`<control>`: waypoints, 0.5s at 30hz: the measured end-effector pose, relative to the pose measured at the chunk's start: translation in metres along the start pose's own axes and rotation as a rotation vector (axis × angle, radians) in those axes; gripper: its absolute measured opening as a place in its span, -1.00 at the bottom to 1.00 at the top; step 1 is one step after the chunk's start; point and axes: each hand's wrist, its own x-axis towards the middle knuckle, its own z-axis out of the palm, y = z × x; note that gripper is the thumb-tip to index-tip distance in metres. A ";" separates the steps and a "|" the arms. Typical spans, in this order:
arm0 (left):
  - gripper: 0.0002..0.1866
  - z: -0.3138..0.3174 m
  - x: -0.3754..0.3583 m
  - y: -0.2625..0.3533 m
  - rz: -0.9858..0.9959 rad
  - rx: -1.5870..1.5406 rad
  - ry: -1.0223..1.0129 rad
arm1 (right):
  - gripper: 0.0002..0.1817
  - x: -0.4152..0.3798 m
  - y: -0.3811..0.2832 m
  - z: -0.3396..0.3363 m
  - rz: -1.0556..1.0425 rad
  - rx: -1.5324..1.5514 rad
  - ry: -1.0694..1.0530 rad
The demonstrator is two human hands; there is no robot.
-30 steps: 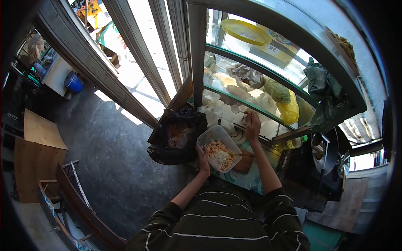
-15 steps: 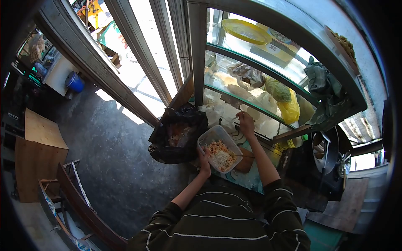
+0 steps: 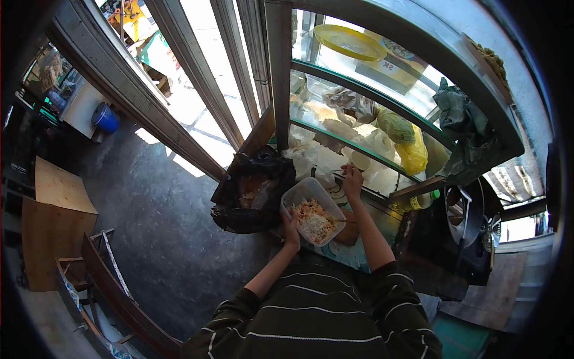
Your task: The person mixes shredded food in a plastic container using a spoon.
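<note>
My left hand (image 3: 290, 232) grips the left side of a clear square plastic container (image 3: 288, 200), tilted towards me. Inside it lies a heap of shredded orange vegetable mix (image 3: 313, 214) with white powder on top. A thin handle (image 3: 336, 220) sticks out over the container's right rim. My right hand (image 3: 353, 180) is closed, raised beyond the container near the cabinet, with a thin spoon-like utensil (image 3: 338, 172) in its fingers; its exact shape is too small to tell. Just past that hand is a small pale cup (image 3: 360, 160).
A black plastic bag (image 3: 230, 222) with scraps sits left of the container. Ahead, a glass cabinet (image 3: 353, 81) holds a cabbage (image 3: 395, 127), a yellow bag (image 3: 414, 157) and other bags. On the right stands a dark wok (image 3: 472, 218); on the left, a wooden box (image 3: 57, 227).
My right hand has dropped slightly towards me and turned, with the pale cup now showing more plainly behind it. The container in my left hand has barely moved.
</note>
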 end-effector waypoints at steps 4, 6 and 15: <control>-0.42 0.011 -0.009 0.015 -0.023 -0.022 -0.021 | -0.68 -0.001 0.010 -0.001 0.145 0.099 0.066; -0.41 0.014 -0.009 0.017 -0.025 -0.030 -0.020 | -0.69 0.000 0.017 0.000 0.175 0.135 0.088; -0.41 0.025 -0.014 0.029 -0.016 0.003 -0.006 | -0.69 -0.007 0.011 -0.005 0.300 0.308 0.124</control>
